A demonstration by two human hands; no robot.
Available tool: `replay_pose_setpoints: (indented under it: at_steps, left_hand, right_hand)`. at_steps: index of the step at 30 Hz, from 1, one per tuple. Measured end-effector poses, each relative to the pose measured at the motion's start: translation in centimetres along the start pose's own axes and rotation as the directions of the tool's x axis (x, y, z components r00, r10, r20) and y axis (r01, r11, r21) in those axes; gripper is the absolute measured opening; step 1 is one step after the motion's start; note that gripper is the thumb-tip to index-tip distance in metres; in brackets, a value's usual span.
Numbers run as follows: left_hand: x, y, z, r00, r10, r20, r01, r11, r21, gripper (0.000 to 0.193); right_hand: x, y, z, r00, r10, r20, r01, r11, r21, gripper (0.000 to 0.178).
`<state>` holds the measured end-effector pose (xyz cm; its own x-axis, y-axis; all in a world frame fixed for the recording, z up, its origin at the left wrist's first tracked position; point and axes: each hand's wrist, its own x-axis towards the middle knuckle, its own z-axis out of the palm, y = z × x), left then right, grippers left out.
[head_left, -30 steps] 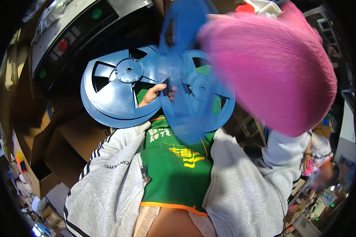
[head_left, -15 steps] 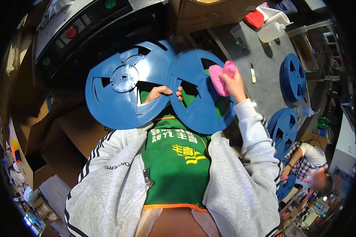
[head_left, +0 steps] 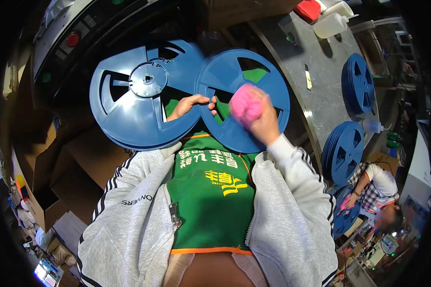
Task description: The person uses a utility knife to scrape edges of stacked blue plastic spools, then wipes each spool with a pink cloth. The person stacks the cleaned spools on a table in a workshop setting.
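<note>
Overhead, a person in a grey zip jacket (head_left: pixel 129 215) and green apron (head_left: pixel 210 201) works on two large blue plastic reels held up before the chest. Left hand (head_left: pixel 187 106) curls its fingers over the inner edges where the two reels overlap, gripping them together; the left reel (head_left: pixel 139 95), with its round hub and open spokes, lies partly over a second of the same kind just beneath it. Right hand (head_left: pixel 261 119) is closed around a pink cloth (head_left: pixel 245 103), pressing it flat against the face of the right reel (head_left: pixel 244 100), near its middle. Beyond the reels runs a grey worktable (head_left: pixel 321 91), bearing one blue reel lying flat (head_left: pixel 358 83), a white squeeze bottle (head_left: pixel 330 25) and a red container (head_left: pixel 309 9) at its far end. More blue reels stand stacked on edge (head_left: pixel 342 153) beside the table. At lower right a co-worker in a checked shirt (head_left: pixel 368 179) sits handling another reel. Cardboard boxes (head_left: pixel 62 177) crowd the left side, below a machine panel with a red button (head_left: pixel 73 39).
</note>
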<state>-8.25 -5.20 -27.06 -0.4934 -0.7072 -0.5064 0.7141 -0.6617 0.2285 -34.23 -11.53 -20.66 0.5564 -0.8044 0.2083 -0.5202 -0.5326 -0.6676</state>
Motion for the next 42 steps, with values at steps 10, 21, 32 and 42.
replay_pose_setpoints:
  at_steps: [10, 21, 32, 42]
  left_hand:
    - [-0.3, 0.1, 0.4, 0.999, 0.026, 0.022, -0.028, 0.995, 0.092, 0.025]
    - [-0.5, 0.1, 0.8, 0.999, 0.031, 0.045, -0.029, 0.999, -0.029, 0.022]
    - [-0.7, 0.3, 1.2, 1.000, 0.006, -0.019, -0.004, 0.997, 0.081, 0.024]
    - [-0.6, 0.2, 0.7, 0.990, 0.036, -0.133, 0.002, 0.962, 0.274, 0.023]
  right_hand:
    - [-1.5, 7.0, 0.9, 0.984, 0.070, -0.166, -0.077, 0.996, -0.038, 0.047]
    - [-4.9, 6.5, -2.0, 0.705, 0.654, -0.276, -0.622, 0.756, 0.203, 0.038]
    - [1.6, 15.2, -0.4, 0.727, 0.577, -0.372, -0.608, 0.793, 0.041, 0.046]
    - [9.9, 0.0, 6.0, 0.973, -0.225, 0.059, 0.196, 0.930, 0.312, 0.036]
